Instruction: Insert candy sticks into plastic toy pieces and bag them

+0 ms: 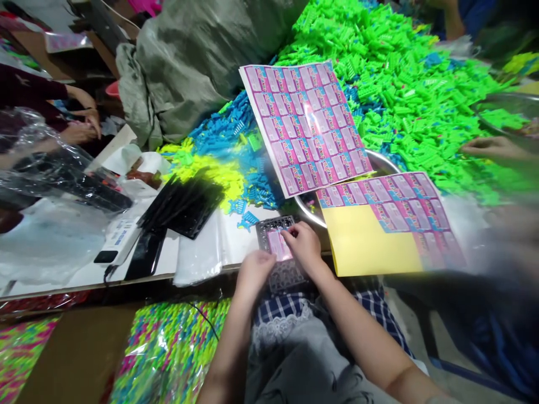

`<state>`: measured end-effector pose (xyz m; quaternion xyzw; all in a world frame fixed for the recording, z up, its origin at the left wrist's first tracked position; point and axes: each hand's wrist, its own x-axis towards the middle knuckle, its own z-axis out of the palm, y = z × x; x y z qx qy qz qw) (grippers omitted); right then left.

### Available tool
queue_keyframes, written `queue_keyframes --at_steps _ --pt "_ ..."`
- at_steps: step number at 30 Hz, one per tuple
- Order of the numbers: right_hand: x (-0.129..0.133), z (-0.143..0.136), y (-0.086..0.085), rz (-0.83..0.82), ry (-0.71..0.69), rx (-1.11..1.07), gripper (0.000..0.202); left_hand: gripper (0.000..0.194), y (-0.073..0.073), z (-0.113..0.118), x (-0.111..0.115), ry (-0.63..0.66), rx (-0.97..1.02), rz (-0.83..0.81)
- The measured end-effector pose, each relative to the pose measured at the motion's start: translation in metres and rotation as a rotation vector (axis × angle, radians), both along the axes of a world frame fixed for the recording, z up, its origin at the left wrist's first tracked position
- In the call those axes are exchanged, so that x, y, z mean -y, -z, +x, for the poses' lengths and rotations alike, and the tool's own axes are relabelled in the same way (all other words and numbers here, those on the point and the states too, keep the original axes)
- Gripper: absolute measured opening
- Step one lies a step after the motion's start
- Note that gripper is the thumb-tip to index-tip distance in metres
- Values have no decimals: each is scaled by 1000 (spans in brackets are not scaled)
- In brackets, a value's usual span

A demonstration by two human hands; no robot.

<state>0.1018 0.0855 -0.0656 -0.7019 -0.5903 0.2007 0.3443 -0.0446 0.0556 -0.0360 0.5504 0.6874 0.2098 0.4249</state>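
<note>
A small pink label (278,246) lies over a dark, clear-lidded plastic case (275,224) at the table's front edge. My right hand (306,246) pinches the label's right side, thumb and forefinger together. At its lower left corner are the closed fingers of my left hand (256,270); their tips are blurred. Beyond the case, a large sheet of pink labels (307,123) leans over a metal bowl (314,216). Nearer on the right is a second sheet (374,235), with part of its yellow backing bare.
Green plastic pieces (404,84) are heaped at the back right, blue (219,132) and yellow (219,174) ones at centre. Left stand black flat pieces (181,205), clear bags (197,258) and a white power strip (120,241). Other people's hands (492,147) show at both sides.
</note>
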Motion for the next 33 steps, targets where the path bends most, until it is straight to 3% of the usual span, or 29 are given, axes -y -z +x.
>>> queue_keyframes --at_steps 10,22,33 --pt "-2 0 -5 -28 -29 40 20 25 -5 3 -3 40 -114 -1" --pt "0 1 -9 -12 -87 112 17 27 -31 7 -10 144 -380 -53" --pt "0 0 -5 29 -91 106 15 28 -24 7 -6 174 -367 -12"
